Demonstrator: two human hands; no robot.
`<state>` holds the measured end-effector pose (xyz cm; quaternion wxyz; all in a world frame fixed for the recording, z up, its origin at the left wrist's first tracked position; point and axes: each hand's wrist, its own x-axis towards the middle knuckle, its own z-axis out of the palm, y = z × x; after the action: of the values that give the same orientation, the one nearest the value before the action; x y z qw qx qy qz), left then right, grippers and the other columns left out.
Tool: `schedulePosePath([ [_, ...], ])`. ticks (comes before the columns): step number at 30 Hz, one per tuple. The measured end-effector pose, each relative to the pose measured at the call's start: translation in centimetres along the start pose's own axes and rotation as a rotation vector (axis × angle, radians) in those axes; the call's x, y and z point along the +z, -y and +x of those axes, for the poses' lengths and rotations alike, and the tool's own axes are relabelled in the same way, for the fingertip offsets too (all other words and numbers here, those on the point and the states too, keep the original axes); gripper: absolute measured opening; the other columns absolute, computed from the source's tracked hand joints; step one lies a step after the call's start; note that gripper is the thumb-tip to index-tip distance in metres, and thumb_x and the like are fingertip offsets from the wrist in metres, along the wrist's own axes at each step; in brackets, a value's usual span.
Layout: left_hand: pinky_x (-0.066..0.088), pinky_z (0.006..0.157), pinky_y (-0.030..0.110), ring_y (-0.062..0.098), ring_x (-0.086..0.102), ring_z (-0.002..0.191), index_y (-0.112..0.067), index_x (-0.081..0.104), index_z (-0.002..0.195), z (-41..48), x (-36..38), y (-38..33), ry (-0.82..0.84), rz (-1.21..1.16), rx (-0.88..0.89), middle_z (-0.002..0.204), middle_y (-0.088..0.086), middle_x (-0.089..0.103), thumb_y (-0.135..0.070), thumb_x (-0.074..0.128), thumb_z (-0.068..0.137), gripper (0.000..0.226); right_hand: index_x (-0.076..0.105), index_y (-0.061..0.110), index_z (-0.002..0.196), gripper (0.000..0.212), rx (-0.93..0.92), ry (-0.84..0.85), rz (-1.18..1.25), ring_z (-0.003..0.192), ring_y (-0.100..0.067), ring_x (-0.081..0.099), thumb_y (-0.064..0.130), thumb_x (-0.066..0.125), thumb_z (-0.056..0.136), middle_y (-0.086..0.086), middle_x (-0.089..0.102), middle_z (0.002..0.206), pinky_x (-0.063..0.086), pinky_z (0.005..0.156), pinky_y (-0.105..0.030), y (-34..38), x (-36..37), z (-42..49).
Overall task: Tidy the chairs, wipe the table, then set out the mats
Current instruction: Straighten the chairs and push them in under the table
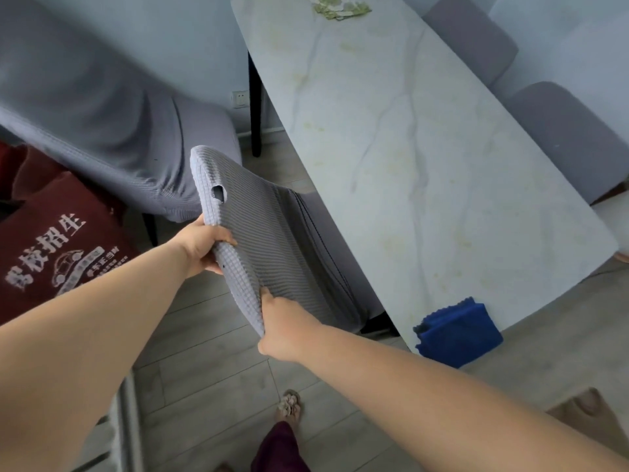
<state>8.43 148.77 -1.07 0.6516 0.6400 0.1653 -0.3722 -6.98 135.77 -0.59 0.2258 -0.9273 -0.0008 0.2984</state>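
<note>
Head view, looking down at a dining corner. Both hands hold the back of a chair (258,240) in a grey ribbed cover. The left hand (204,245) is curled round the farther part of the back's edge. The right hand (286,323) grips the nearer corner, fingers closed on the fabric.

The top edge of the chair back runs from upper left to lower right, roughly parallel to the long side of the pale marbled bench (408,148). The bench is just to the right of the chair and the seat faces it, seeming to reach under its edge. Tucking the chair in would probably mean pushing rightward, away from both hands. The right hand is the nearer one to the bench.

A folded blue cloth (457,332) sits on the near corner of the bench. At the far end lies a green patterned pile, likely the mats (340,6), partly cut off.

A red bag (61,250) at left carries large white Chinese characters, apparently 驾校招生, above a car drawing. The smaller print is unreadable.
</note>
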Motion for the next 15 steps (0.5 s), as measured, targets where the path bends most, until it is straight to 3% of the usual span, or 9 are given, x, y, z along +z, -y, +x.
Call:
schedulePosePath([
  [12, 0.059, 0.056, 0.046, 0.029, 0.065, 0.082, -0.026, 0.052, 0.118, 2.4, 5.1, 1.7, -0.001, -0.072, -0.022, 0.099, 0.006, 0.066, 0.014, 0.051, 0.077, 0.057, 0.015, -0.001, 0.149, 0.086, 0.01, 0.014, -0.079, 0.106, -0.036, 0.06, 0.009, 0.066, 0.08, -0.021, 0.057, 0.121, 0.048, 0.084, -0.035, -6.3, -1.3, 0.0],
  [15, 0.057, 0.072, 0.054, 0.03, 0.064, 0.084, -0.026, 0.052, 0.119, 3.4, 6.5, 1.2, 0.014, -0.051, -0.02, 0.1, 0.007, 0.065, 0.014, 0.052, 0.077, 0.058, 0.021, 0.001, 0.147, 0.08, 0.036, -0.005, -0.068, 0.101, -0.034, 0.062, 0.009, 0.065, 0.08, -0.019, 0.06, 0.116, 0.048, 0.082, -0.034, -7.7, -1.9, 0.3],
])
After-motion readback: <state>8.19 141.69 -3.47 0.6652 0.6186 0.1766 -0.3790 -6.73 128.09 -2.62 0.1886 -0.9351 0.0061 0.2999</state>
